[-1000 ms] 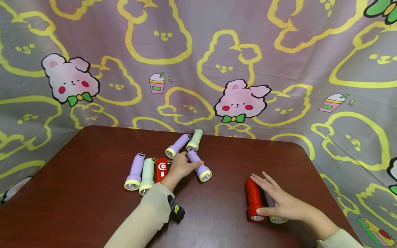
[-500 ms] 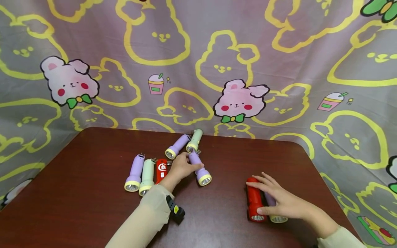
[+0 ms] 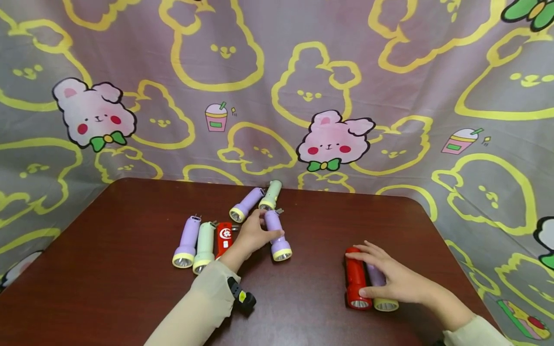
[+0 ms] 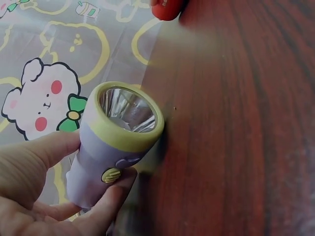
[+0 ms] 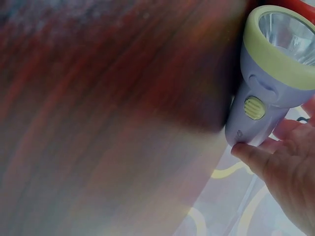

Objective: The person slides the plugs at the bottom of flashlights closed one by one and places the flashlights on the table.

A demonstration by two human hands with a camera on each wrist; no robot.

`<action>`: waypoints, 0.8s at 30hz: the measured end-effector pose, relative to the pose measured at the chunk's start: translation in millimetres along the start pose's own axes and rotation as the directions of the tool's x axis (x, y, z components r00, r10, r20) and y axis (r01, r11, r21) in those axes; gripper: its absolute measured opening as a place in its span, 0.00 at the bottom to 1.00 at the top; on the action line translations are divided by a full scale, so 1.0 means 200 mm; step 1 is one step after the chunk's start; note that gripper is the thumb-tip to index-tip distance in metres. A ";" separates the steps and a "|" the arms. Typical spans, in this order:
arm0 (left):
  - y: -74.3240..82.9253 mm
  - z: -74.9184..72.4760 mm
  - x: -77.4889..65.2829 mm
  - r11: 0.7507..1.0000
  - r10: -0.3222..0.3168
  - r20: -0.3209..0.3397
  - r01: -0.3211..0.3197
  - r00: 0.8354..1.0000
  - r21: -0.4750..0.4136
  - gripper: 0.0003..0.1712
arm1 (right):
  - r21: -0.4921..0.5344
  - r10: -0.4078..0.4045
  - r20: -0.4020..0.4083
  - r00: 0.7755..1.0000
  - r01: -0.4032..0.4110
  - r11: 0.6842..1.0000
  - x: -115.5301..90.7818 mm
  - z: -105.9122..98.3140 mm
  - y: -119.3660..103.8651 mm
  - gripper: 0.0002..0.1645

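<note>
My left hand (image 3: pixel 255 234) pinches a purple flashlight (image 3: pixel 273 223) between thumb and fingers; its yellow-rimmed lens points toward me. In the left wrist view, the thumb is on one side of this purple flashlight (image 4: pixel 101 152) and a finger on the other, near the yellow switch (image 4: pixel 111 175). At the right, my right hand (image 3: pixel 402 283) spreads over a red flashlight (image 3: pixel 356 276) and another purple flashlight (image 3: pixel 375 276) lying side by side, lenses toward me. Its thumb and fingertips rest on the red one. In the right wrist view, a finger touches the tail of the neighbouring purple flashlight (image 5: pixel 256 110).
Left of the left hand lie a purple flashlight (image 3: pixel 189 235), a pale green one (image 3: pixel 205 240) and a red one (image 3: pixel 223 235). Farther back, a purple flashlight (image 3: pixel 249 199) and a pale green one (image 3: pixel 272 192) lie near the patterned curtain (image 3: pixel 242 72). The table (image 3: pixel 311 317) is dark brown.
The purple flashlight in my left hand has turned, its lens end swinging left and slightly toward me. The right hand has stayed nearly still over its pair, the purple one there shifting slightly left.
</note>
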State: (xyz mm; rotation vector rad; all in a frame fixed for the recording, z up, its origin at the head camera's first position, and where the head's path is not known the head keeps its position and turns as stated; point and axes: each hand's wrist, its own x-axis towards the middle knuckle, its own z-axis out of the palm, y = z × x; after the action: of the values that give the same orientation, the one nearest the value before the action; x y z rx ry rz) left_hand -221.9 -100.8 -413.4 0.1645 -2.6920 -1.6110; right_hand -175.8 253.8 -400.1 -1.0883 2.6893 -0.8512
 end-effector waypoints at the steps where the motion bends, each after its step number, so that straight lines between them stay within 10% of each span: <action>1: 0.00 0.00 0.00 1.000 0.003 0.002 -0.003 1.000 0.000 0.43 | -0.007 0.000 -0.003 1.000 0.000 1.000 0.00 0.00 0.00 0.42; 24: 0.04 -0.03 -0.08 0.996 0.092 0.106 -0.093 0.990 0.005 0.46 | -0.026 0.042 0.029 0.999 -0.041 0.999 0.00 -0.02 0.02 0.44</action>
State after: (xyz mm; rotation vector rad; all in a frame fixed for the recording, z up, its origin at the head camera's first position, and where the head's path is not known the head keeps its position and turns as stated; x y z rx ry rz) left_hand -205.8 -101.2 -402.9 -0.0473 -2.7394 -1.6244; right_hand -179.6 257.5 -398.9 -1.0377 2.6964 -0.7899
